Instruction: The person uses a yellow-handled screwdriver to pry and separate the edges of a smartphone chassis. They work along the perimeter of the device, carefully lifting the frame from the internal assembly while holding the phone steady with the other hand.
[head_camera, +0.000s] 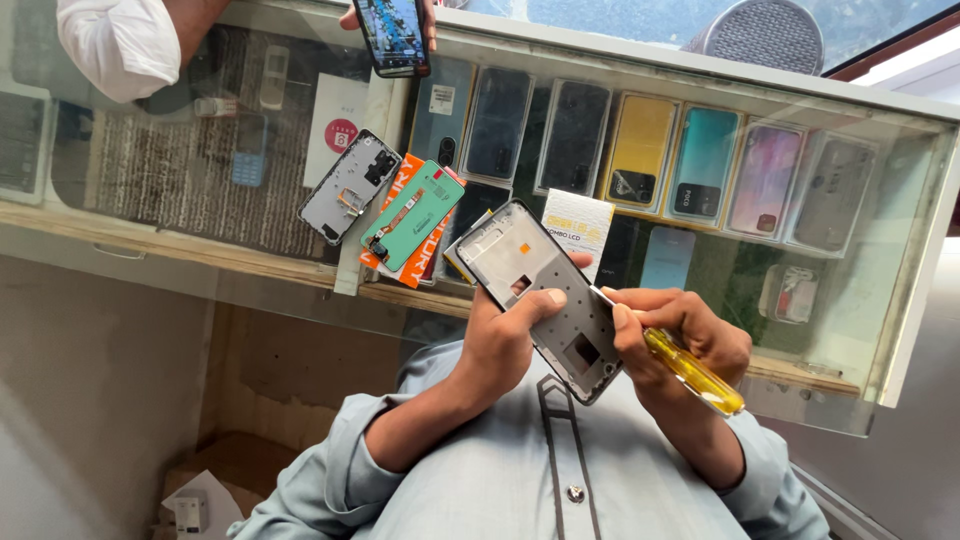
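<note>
1. Fingers of the left hand (505, 340) wrap around a grey phone frame (545, 295), thumb pressed on its inner face, clamping it at a tilt above the lap.
2. Fingers of the right hand (675, 335) close around a yellow-handled screwdriver (690, 372), its metal tip touching the frame's right edge.
3. Both hands hover near the chest, over a pale blue shirt (520, 470).
4. Farther off, a glass counter (700, 75) bears a green phone back (412, 215) and a silver phone frame (349, 186).
5. Far top, another person's hand holds a lit phone (392, 35).
</note>
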